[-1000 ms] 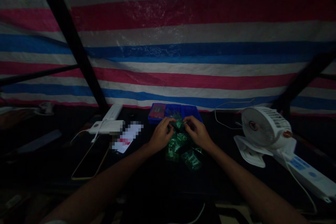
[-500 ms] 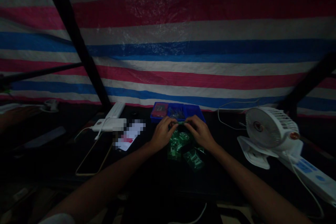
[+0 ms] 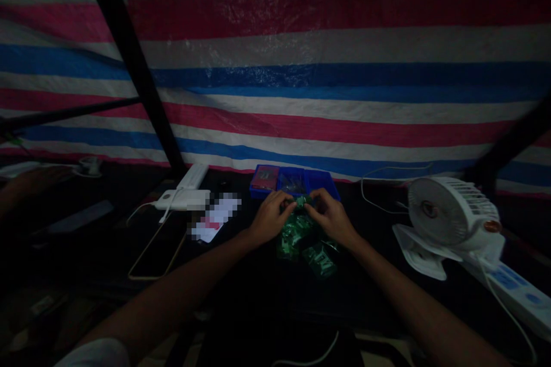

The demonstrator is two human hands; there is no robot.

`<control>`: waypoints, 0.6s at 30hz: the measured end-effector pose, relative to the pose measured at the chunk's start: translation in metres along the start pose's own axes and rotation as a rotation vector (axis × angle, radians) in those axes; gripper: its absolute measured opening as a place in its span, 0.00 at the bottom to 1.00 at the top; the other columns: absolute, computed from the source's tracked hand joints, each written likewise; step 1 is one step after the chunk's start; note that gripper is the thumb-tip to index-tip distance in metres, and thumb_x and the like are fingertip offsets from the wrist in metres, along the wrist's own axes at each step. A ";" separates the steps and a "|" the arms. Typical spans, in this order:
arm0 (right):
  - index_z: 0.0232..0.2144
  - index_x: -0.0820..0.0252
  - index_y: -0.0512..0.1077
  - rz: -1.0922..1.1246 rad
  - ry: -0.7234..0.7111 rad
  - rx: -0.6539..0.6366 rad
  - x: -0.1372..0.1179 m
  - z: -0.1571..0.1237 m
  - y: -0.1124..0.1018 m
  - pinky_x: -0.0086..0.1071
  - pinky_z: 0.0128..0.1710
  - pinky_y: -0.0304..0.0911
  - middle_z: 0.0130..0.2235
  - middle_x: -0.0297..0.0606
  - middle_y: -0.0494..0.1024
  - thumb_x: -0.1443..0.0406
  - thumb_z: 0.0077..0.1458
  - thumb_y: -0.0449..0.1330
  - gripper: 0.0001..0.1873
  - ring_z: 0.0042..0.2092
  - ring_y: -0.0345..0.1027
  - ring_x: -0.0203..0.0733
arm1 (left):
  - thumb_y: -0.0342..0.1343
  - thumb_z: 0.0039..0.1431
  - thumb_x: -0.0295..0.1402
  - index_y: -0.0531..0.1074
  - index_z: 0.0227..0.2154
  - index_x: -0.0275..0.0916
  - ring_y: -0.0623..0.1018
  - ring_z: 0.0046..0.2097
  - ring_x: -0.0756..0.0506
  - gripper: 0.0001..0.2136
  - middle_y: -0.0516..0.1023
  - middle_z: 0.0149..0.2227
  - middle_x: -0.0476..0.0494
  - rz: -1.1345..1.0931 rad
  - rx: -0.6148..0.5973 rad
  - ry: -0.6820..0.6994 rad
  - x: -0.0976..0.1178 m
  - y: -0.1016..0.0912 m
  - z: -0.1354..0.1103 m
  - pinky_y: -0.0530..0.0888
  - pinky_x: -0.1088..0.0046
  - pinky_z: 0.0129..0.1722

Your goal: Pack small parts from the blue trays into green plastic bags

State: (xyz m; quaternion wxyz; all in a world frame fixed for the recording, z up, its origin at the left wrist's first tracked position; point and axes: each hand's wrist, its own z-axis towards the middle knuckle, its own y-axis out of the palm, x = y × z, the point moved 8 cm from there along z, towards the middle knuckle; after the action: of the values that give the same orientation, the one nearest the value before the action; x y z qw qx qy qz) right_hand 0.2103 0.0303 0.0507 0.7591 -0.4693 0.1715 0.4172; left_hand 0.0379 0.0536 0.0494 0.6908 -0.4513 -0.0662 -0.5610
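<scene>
My left hand [image 3: 271, 218] and my right hand [image 3: 331, 219] meet above the table, their fingertips pinching a small green packet [image 3: 303, 202] between them. It looks like a clear bag holding a green circuit board, though the dim light hides detail. Just below my hands lies a pile of similar green packets [image 3: 306, 250]. Behind my fingertips stands a blue compartment tray [image 3: 295, 181], with small dark items in its compartments.
A white power bank [image 3: 183, 199] with a cable and a phone [image 3: 157, 249] lie left, near a blurred white card [image 3: 215, 218]. A white clip-on fan [image 3: 451, 212] and a power strip [image 3: 514, 292] sit right. A striped tarpaulin [image 3: 301, 114] hangs behind the dark table.
My view has drifted, so everything sits slightly further right and lower. My hands stay together on the green packet, and my fingers have shifted slightly around it.
</scene>
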 end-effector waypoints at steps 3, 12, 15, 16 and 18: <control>0.48 0.55 0.69 0.001 -0.008 -0.007 0.001 -0.001 0.001 0.31 0.29 0.61 0.32 0.31 0.74 0.59 0.64 0.60 0.12 0.29 0.68 0.39 | 0.56 0.70 0.37 0.74 0.42 0.39 0.74 0.40 0.44 0.07 0.75 0.36 0.46 0.006 -0.016 0.011 0.000 0.002 -0.001 0.70 0.68 0.42; 0.53 0.54 0.68 0.024 -0.007 0.042 0.000 0.000 -0.001 0.33 0.31 0.64 0.35 0.34 0.76 0.57 0.66 0.59 0.16 0.31 0.68 0.41 | 0.55 0.70 0.37 0.73 0.48 0.40 0.75 0.40 0.43 0.10 0.77 0.37 0.45 0.009 -0.020 -0.013 -0.001 0.002 -0.001 0.72 0.67 0.42; 0.53 0.54 0.66 0.051 0.014 0.064 0.000 -0.001 -0.003 0.32 0.32 0.64 0.36 0.34 0.76 0.57 0.65 0.60 0.17 0.31 0.69 0.40 | 0.52 0.72 0.37 0.73 0.50 0.39 0.75 0.42 0.43 0.11 0.77 0.39 0.43 0.025 -0.009 0.003 0.003 0.000 0.000 0.72 0.66 0.44; 0.53 0.54 0.65 0.057 0.020 0.072 0.000 -0.001 -0.004 0.32 0.31 0.64 0.37 0.35 0.76 0.57 0.65 0.60 0.17 0.31 0.68 0.40 | 0.52 0.72 0.36 0.73 0.50 0.39 0.75 0.42 0.43 0.11 0.77 0.40 0.43 0.029 -0.006 0.011 0.005 0.000 0.000 0.72 0.65 0.45; 0.52 0.54 0.65 0.056 0.025 0.088 0.000 -0.001 -0.006 0.32 0.31 0.64 0.37 0.34 0.76 0.57 0.65 0.60 0.16 0.31 0.68 0.40 | 0.51 0.73 0.35 0.73 0.51 0.39 0.76 0.43 0.42 0.11 0.77 0.41 0.42 0.028 -0.004 0.019 0.007 -0.001 0.001 0.72 0.64 0.47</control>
State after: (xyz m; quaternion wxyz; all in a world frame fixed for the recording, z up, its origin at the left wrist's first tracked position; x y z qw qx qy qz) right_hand 0.2148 0.0283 0.0538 0.7648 -0.4358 0.2121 0.4245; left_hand 0.0395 0.0494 0.0547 0.6982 -0.4484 -0.0522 -0.5557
